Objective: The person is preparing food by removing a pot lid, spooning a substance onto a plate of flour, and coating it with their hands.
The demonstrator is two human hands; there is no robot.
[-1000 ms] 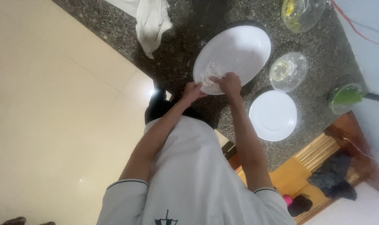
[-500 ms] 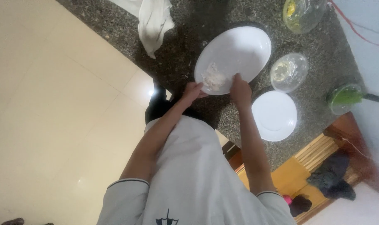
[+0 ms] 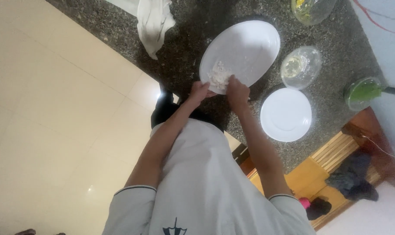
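Our left hand (image 3: 199, 92) and right hand (image 3: 237, 90) meet at the near rim of a large oval white plate (image 3: 249, 48), fingertips bunched together beside crumbly white bits (image 3: 218, 75); whether they pinch any, we cannot tell

White bits (image 3: 219, 77) now uncovered (right hand (image 3: 237, 90) back)

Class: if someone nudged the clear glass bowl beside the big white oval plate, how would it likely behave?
The clear glass bowl looks rigid and probably breakable. Its smooth surface on the speckled stone counter suggests it would slide rather than tip, since it appears wide and low. It seems to hold a little liquid, which might slosh.
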